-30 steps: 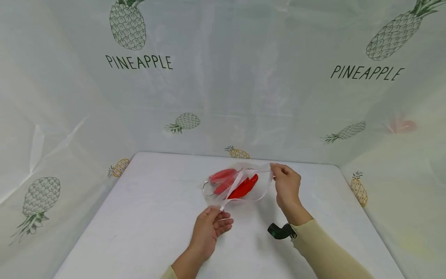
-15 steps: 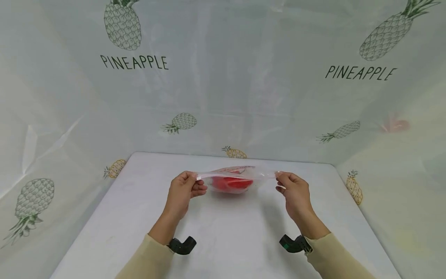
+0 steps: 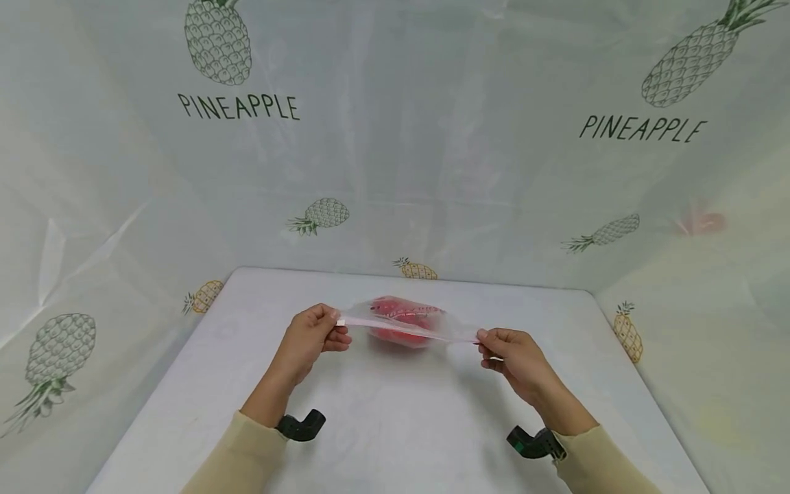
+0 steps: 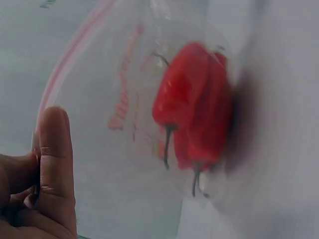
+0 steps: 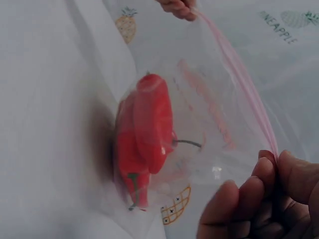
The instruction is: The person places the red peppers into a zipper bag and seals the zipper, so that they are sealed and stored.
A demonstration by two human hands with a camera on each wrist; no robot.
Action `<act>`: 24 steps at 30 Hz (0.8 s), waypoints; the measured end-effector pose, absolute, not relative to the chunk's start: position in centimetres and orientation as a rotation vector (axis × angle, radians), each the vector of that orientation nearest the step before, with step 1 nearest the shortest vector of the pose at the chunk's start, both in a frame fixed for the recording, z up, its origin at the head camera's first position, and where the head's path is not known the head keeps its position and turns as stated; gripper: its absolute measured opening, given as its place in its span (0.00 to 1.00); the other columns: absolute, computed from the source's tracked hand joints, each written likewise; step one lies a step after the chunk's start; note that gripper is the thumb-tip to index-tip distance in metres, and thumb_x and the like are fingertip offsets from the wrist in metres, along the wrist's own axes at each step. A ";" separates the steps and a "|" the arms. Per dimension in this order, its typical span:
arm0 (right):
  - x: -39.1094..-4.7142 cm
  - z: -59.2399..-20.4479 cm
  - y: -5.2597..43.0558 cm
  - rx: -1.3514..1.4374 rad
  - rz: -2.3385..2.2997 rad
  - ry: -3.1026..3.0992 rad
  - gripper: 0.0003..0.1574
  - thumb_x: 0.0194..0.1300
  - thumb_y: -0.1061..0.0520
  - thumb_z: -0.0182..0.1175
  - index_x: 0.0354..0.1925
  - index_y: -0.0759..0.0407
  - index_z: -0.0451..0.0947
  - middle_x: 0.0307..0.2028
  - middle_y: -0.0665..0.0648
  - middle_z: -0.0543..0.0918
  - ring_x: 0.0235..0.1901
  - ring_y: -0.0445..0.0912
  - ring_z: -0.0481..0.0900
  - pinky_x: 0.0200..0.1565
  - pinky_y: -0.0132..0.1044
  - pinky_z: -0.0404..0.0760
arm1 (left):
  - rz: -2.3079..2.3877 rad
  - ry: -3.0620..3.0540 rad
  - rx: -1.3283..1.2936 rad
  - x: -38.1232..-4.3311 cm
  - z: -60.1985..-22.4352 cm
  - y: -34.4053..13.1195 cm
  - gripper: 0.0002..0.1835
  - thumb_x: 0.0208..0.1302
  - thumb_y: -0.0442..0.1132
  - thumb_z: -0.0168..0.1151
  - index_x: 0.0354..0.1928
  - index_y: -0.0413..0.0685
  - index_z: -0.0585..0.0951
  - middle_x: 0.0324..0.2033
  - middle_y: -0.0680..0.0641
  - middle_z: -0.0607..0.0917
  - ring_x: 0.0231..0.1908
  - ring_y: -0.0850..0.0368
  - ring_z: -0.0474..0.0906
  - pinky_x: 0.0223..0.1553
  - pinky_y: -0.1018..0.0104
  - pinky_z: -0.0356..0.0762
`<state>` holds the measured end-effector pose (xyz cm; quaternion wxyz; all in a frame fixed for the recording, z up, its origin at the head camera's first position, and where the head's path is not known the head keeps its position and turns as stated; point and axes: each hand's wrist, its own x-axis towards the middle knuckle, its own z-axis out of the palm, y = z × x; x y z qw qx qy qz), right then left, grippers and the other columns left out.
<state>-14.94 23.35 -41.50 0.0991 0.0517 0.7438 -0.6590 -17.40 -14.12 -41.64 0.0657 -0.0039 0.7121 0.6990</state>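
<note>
A clear zip bag (image 3: pixel 453 329) with a pinkish zip strip along its mouth is stretched between my two hands, its top edges drawn together. Several red peppers (image 4: pixel 182 89) with thin green stems lie inside, at the bottom of the bag. My left hand (image 3: pixel 308 339) pinches the left end of the strip between thumb and forefinger. At the other end, my right hand (image 3: pixel 512 357) pinches the strip's right corner, its other fingers loosely bent. In the right wrist view the peppers (image 5: pixel 149 124) show through the plastic, close to the tabletop.
The white table (image 3: pixel 395 425) has its far edge just beyond the bag. A pale sheet (image 3: pixel 395 137) printed with pineapples hangs behind and along both sides. Black wrist cameras (image 3: pixel 302 425) are strapped at both cuffs.
The bag's mouth, gaping a second ago, is now drawn flat and level. My left hand has moved up and left to the strip's end; my right hand has come slightly lower.
</note>
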 end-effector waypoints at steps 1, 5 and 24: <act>-15.0 -41.6 23.4 0.149 -1.963 2.208 0.16 0.79 0.53 0.61 0.41 0.67 0.83 0.33 0.52 0.81 0.37 0.46 0.78 0.44 0.36 0.87 | 2.077 2.174 -0.004 -17.3 -41.8 -14.3 0.13 0.85 0.38 0.50 0.49 0.31 0.76 0.35 0.41 0.84 0.31 0.55 0.88 0.39 0.64 0.92; -15.0 -42.3 23.2 0.169 -1.972 2.248 0.16 0.79 0.54 0.61 0.42 0.68 0.82 0.33 0.52 0.82 0.37 0.46 0.80 0.45 0.35 0.87 | 1.997 2.239 -0.025 -16.9 -42.8 -14.3 0.12 0.84 0.38 0.52 0.48 0.33 0.77 0.35 0.40 0.84 0.31 0.54 0.87 0.38 0.64 0.91; -12.0 -47.5 23.3 0.288 -1.795 2.274 0.19 0.76 0.53 0.64 0.43 0.72 0.83 0.36 0.60 0.84 0.39 0.52 0.81 0.39 0.38 0.87 | 1.790 1.935 0.024 -12.6 -47.5 -16.0 0.14 0.76 0.42 0.64 0.41 0.34 0.82 0.34 0.46 0.85 0.30 0.59 0.86 0.36 0.65 0.91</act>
